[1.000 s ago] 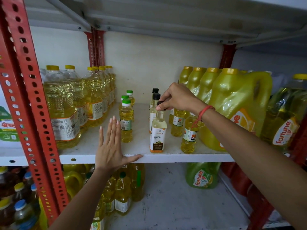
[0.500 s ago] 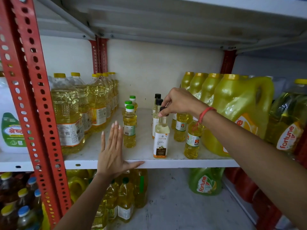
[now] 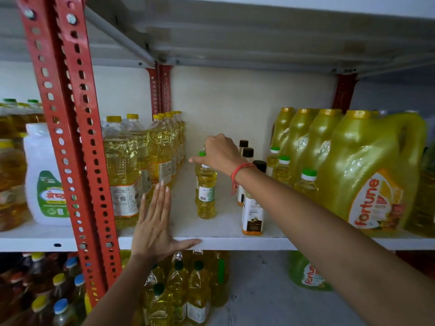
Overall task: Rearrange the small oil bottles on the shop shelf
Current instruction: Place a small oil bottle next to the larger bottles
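A small green-capped bottle of yellow oil point(image 3: 206, 194) stands mid-shelf. My right hand point(image 3: 220, 153) is closed over its cap from above. To its right is a row of small black-capped bottles point(image 3: 251, 216), the front one with a white and brown label. Further right stand small green-capped yellow bottles point(image 3: 306, 184). My left hand point(image 3: 156, 225) lies flat on the white shelf point(image 3: 226, 241), fingers apart and thumb along the front edge, holding nothing.
Large yellow-capped oil bottles point(image 3: 122, 172) line the left side behind a red perforated post point(image 3: 70, 128). Big yellow Fortune jugs point(image 3: 367, 175) fill the right. A white jar point(image 3: 44, 180) sits far left. More bottles point(image 3: 179, 290) stand on the lower shelf.
My right hand has let go of the black-capped bottle and moved left onto the green-capped bottle. My left hand has stayed flat on the shelf. The camera has come closer.
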`<action>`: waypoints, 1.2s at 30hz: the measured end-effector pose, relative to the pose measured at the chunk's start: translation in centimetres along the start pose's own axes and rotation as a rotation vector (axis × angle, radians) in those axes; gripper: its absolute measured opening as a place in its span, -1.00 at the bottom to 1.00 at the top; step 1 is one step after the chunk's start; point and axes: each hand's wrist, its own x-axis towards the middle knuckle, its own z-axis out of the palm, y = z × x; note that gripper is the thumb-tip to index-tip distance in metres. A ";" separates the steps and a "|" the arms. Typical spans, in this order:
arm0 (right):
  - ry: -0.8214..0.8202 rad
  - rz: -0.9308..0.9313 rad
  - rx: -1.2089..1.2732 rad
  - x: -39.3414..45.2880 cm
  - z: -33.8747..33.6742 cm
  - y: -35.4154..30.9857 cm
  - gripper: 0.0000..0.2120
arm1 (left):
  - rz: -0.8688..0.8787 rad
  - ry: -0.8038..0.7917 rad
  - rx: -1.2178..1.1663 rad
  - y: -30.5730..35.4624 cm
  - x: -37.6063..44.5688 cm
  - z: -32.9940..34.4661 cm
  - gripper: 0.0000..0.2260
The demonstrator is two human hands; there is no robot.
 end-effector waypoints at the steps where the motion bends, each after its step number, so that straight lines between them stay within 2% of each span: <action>1: 0.006 0.002 -0.006 0.1 0.2 -0.1 -0.50 | 0.002 0.006 0.000 0.0 0.0 0.0 0.28; 9: -0.053 0.053 0.010 1.0 0.7 0.2 -0.56 | 0.024 0.053 0.000 0.2 -0.2 0.2 0.23; 16: -0.192 0.071 0.085 1.7 -0.1 0.5 -0.59 | 0.024 0.064 0.013 0.2 -0.3 0.1 0.21; 20: -0.278 0.061 0.147 1.5 -0.9 0.7 -0.69 | 0.022 0.078 0.018 0.2 -0.4 0.2 0.21; 23: -0.256 0.082 0.181 1.3 -0.9 0.9 -0.63 | 0.021 0.077 0.025 0.2 -0.4 0.3 0.22; 26: -0.161 0.076 0.121 1.3 -0.4 0.9 -0.53 | 0.024 0.084 0.027 0.2 -0.4 0.3 0.22; 29: -0.123 0.062 0.096 0.9 -0.4 0.7 -0.54 | 0.023 0.090 0.031 0.2 -0.4 0.3 0.22; 36: -0.155 0.008 0.136 -0.7 -1.5 0.4 -0.58 | 0.012 0.075 0.025 0.2 -0.3 0.2 0.22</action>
